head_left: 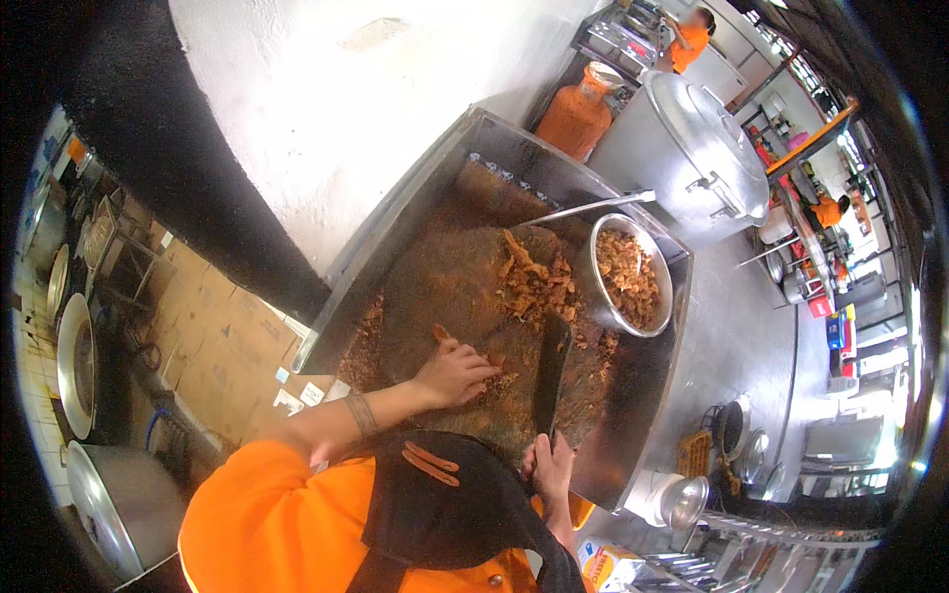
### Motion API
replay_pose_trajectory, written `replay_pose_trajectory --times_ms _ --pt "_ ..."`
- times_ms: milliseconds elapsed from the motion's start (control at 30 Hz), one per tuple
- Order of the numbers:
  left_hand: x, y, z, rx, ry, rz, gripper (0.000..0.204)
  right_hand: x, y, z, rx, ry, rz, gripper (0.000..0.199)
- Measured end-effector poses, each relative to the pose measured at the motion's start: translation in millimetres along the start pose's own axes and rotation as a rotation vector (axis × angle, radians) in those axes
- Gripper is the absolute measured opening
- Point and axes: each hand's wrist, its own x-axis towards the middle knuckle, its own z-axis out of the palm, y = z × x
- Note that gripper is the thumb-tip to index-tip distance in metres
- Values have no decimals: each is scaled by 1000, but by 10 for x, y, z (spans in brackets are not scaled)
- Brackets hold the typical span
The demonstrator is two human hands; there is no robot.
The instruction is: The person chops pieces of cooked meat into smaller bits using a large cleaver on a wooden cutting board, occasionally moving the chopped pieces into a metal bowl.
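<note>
My left hand (457,374) presses down on a piece of browned, fried-looking meat (441,333), which pokes out past the fingers; most of it is hidden. Under it is a large, round wooden chopping block (425,282). The handle of a broad, dark cleaver (552,381) is wrapped in my right hand (550,463). Its blade points away from me, to the right of my left hand, close to the block's surface. Beyond the blade lies a heap of browned meat pieces (534,282). A metal bowl (601,308) full of chopped meat stands to the right of the heap.
A metal-walled tray table (395,206) surrounds the block, with a long metal utensil (593,206) across its far side. Behind stand a large lidded aluminium pot (643,148) and an orange gas cylinder (573,119). A white wall (287,119) rises on the left. Co-workers in orange are far off.
</note>
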Motion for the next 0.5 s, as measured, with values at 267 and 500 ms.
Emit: replay_pose_trajectory --times_ms 267,500 --pt "32 -169 186 68 71 -107 24 569 -325 513 -13 -63 185 30" --pt "15 -150 194 40 179 -77 14 422 -819 585 -7 -40 -198 33"
